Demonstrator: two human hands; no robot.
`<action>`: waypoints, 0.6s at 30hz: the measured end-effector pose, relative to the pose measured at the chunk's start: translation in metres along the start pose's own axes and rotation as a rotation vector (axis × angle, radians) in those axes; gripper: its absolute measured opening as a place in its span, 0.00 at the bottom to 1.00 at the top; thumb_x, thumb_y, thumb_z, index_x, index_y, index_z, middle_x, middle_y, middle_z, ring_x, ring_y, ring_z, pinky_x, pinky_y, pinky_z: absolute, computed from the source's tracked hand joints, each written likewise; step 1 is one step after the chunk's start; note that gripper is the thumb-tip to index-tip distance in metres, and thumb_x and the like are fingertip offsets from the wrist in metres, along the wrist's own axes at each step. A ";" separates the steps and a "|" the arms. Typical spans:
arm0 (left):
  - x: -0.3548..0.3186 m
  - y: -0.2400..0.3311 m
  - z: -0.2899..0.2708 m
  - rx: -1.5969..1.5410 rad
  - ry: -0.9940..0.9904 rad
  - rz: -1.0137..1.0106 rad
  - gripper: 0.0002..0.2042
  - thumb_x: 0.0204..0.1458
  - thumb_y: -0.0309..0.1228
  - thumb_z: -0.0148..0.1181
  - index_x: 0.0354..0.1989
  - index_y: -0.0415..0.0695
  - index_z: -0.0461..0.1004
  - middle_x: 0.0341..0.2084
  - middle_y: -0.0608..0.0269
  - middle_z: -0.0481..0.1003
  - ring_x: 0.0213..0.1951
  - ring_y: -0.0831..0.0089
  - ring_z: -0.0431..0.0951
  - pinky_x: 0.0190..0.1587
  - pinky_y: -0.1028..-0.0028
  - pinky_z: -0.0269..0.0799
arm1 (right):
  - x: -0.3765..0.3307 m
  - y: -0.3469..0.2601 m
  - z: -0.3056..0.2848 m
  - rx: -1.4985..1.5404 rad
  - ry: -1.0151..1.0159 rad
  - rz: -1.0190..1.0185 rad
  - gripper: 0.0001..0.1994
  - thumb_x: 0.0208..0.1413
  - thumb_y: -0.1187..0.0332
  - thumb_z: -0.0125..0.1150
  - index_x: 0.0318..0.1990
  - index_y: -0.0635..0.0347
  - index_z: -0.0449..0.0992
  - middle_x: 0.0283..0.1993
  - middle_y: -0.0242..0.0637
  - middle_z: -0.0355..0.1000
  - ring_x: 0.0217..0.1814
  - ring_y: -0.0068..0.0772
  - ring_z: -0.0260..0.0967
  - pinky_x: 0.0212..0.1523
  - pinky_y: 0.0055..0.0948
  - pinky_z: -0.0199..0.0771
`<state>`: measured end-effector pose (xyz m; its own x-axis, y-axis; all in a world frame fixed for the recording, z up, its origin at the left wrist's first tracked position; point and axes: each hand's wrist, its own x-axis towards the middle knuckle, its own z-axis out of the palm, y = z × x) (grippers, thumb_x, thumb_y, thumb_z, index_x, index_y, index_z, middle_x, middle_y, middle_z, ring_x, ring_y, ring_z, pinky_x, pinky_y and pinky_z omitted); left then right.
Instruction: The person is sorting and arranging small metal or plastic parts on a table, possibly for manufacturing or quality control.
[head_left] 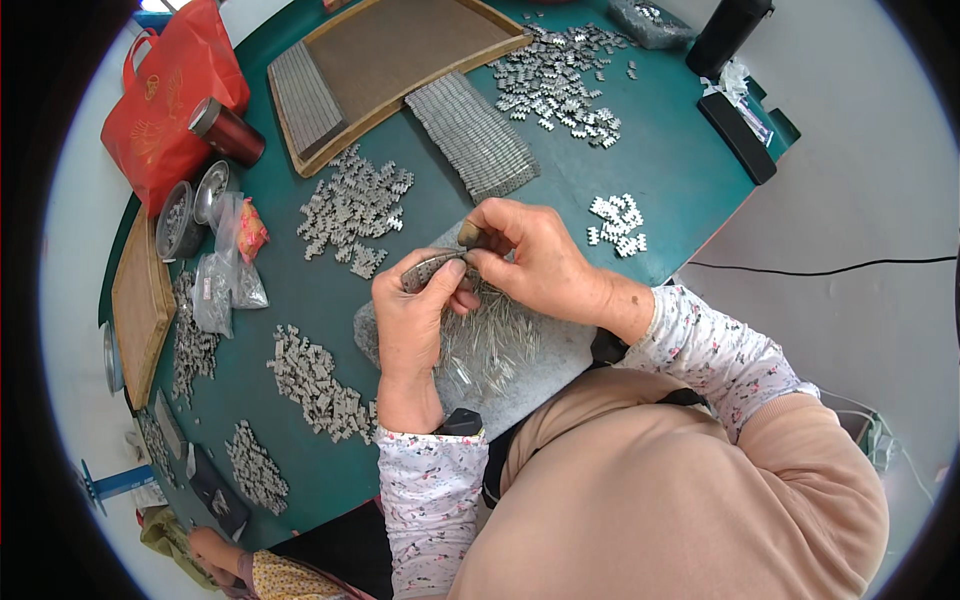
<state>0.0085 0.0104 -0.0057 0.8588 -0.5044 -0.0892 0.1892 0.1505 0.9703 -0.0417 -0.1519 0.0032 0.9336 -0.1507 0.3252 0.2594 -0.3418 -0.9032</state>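
Observation:
Near the middle of the head view, my left hand is closed round a short grey metal strip made of thin toothed plates. The thumb presses along its side. My right hand meets the strip's right end, thumb and fingers pinched together. Whatever is between those fingertips is too small to make out. A brownish cover sits on one right fingertip. Below both hands, a loose heap of thin shiny pins lies on a grey pad at the table's near edge.
Heaps of small toothed metal plates surround the pad on the green table. Finished-looking strips lie beside a wooden tray. A red bag, a dark red flask and another person's hand are at left.

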 end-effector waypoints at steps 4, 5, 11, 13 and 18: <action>0.001 0.003 -0.001 -0.014 0.074 0.035 0.05 0.53 0.23 0.59 0.33 0.34 0.76 0.20 0.61 0.76 0.20 0.77 0.75 0.23 0.80 0.70 | 0.005 0.003 -0.010 0.036 -0.048 0.026 0.06 0.47 0.78 0.60 0.35 0.67 0.75 0.29 0.44 0.74 0.28 0.37 0.74 0.32 0.31 0.73; 0.001 0.004 -0.004 -0.068 0.123 0.050 0.05 0.53 0.24 0.59 0.34 0.34 0.76 0.20 0.61 0.75 0.20 0.76 0.75 0.23 0.80 0.70 | 0.010 0.002 -0.017 -0.100 -0.098 -0.006 0.06 0.47 0.77 0.61 0.34 0.66 0.76 0.30 0.44 0.74 0.29 0.40 0.74 0.33 0.33 0.74; 0.004 0.007 -0.010 -0.155 0.194 0.047 0.07 0.54 0.26 0.58 0.37 0.34 0.74 0.23 0.58 0.76 0.22 0.69 0.78 0.23 0.77 0.71 | 0.014 0.015 -0.023 -0.647 -0.330 -0.312 0.05 0.45 0.74 0.63 0.32 0.62 0.77 0.32 0.41 0.69 0.38 0.44 0.70 0.37 0.37 0.73; 0.004 0.008 -0.009 -0.189 0.190 0.016 0.06 0.54 0.23 0.58 0.37 0.33 0.74 0.24 0.54 0.77 0.23 0.67 0.80 0.25 0.76 0.74 | 0.014 0.016 -0.017 -0.706 -0.378 -0.368 0.05 0.44 0.73 0.62 0.31 0.61 0.77 0.33 0.40 0.68 0.40 0.44 0.69 0.38 0.39 0.73; 0.004 0.004 -0.012 -0.176 0.181 0.010 0.06 0.54 0.23 0.59 0.37 0.33 0.74 0.25 0.52 0.78 0.23 0.66 0.80 0.25 0.76 0.75 | 0.010 0.019 -0.011 -0.882 -0.419 -0.389 0.06 0.44 0.74 0.57 0.31 0.64 0.71 0.34 0.42 0.68 0.41 0.43 0.69 0.37 0.37 0.73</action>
<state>0.0186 0.0187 -0.0047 0.9294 -0.3437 -0.1344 0.2468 0.3080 0.9188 -0.0306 -0.1700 -0.0076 0.8792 0.3897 0.2742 0.4448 -0.8776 -0.1789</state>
